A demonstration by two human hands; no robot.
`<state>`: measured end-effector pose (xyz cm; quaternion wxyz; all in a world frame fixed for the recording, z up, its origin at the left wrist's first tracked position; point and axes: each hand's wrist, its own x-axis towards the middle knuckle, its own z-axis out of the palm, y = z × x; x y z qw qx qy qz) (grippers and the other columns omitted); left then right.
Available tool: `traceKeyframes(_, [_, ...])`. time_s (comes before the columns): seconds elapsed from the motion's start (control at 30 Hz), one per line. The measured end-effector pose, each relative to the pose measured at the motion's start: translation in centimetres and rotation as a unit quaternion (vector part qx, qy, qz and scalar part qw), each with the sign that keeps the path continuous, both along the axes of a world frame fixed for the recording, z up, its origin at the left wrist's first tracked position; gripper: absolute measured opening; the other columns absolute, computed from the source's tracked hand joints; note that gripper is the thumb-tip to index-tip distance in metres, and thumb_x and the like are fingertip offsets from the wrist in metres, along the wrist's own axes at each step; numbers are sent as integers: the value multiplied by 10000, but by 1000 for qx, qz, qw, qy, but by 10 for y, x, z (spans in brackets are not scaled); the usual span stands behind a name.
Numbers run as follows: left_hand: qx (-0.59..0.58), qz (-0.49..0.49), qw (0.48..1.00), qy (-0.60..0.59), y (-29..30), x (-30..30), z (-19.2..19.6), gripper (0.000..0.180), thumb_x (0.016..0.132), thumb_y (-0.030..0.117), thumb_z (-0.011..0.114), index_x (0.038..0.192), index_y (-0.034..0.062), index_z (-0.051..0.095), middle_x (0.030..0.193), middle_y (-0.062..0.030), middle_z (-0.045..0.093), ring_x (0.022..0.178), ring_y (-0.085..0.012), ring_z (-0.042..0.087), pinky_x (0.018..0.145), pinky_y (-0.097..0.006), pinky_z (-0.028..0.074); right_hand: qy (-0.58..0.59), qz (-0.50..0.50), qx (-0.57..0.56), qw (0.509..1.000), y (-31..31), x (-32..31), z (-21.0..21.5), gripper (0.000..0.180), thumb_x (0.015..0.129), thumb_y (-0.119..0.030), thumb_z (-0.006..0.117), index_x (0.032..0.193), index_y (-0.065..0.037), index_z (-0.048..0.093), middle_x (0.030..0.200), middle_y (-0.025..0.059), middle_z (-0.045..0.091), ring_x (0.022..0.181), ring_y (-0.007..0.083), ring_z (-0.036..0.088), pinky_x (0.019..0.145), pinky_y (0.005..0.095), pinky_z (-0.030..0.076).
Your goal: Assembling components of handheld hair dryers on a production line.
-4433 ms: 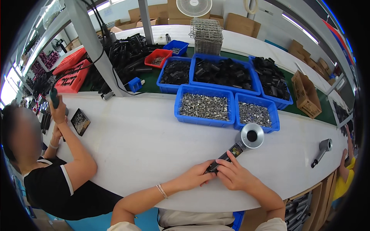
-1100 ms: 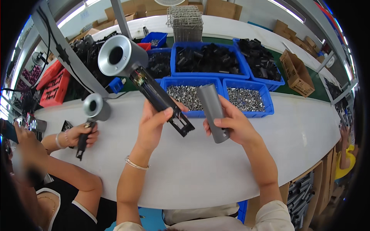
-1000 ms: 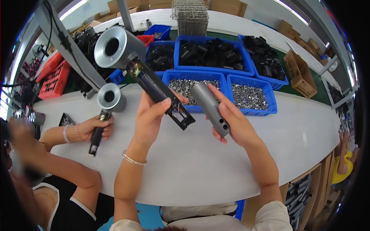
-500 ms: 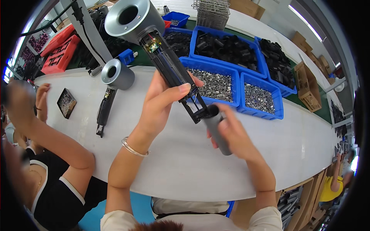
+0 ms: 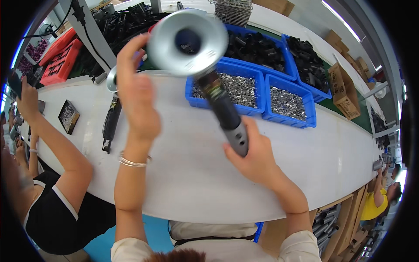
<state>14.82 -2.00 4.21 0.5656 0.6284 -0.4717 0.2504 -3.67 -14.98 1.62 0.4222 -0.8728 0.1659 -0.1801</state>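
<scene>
A part-built hair dryer is raised over the table, with a silver round head, a black inner frame and a grey handle sleeve. My right hand is wrapped round the sleeve, which now covers the lower part of the frame. Beside the head's left rim, my left hand is lifted, fingers apart and slightly blurred; it holds nothing that I can see. A second dryer's black handle frame lies on the table to the left, its silver head mostly hidden behind my left hand.
Blue bins of small metal parts and black parts line the far side of the white table. A small dark tray sits left. Nearby is a co-worker's arm. A cardboard box stands right.
The grey sleeve has gone from beside the frame's end onto it. My left hand has let go of the frame and moved up left. The dryer's head has swung right.
</scene>
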Motion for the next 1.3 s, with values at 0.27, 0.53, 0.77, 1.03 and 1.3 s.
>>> traceKeyframes(0.27, [-143, -130, 963, 189, 32, 18, 7, 623, 895, 418, 329, 1023, -132, 595, 953, -190, 661, 844, -230, 641, 761, -310, 510, 185, 243, 280, 910, 26, -5, 14, 541, 808, -142, 674, 1251, -40, 380, 727, 196, 595, 624, 388, 630, 546, 419, 503])
traceKeyframes(0.53, [-12, -7, 993, 118, 10, 3, 4, 343, 909, 239, 439, 874, -52, 616, 610, -89, 562, 569, -114, 484, 530, -258, 369, 51, 101, -3, 994, 28, 4, -14, 549, 800, -96, 664, 1250, -4, 363, 745, 160, 583, 580, 352, 616, 504, 379, 502])
traceKeyframes(0.77, [27, 7, 993, 117, 0, -9, 5, 258, 880, 185, 495, 876, -51, 599, 682, -108, 575, 621, -170, 525, 574, -289, 409, 63, 26, -131, 989, 40, -1, -24, 527, 789, -57, 635, 1235, -22, 355, 791, 226, 603, 605, 401, 621, 542, 430, 507])
traceKeyframes(1.03, [-25, -72, 977, 198, 4, -5, 4, 430, 911, 296, 392, 903, -80, 601, 779, -119, 633, 704, -151, 574, 613, -260, 431, 183, 256, 451, 835, 13, 4, 9, 482, 785, -46, 625, 1190, -2, 368, 736, 198, 587, 555, 343, 614, 515, 397, 494])
traceKeyframes(1.3, [-44, -86, 978, 183, -3, -1, -6, 469, 931, 329, 375, 892, -72, 614, 769, -109, 635, 722, -166, 592, 679, -281, 462, 61, 128, 121, 982, 32, -3, -14, 428, 795, -69, 631, 1158, -24, 408, 726, 83, 585, 489, 159, 569, 457, 319, 461])
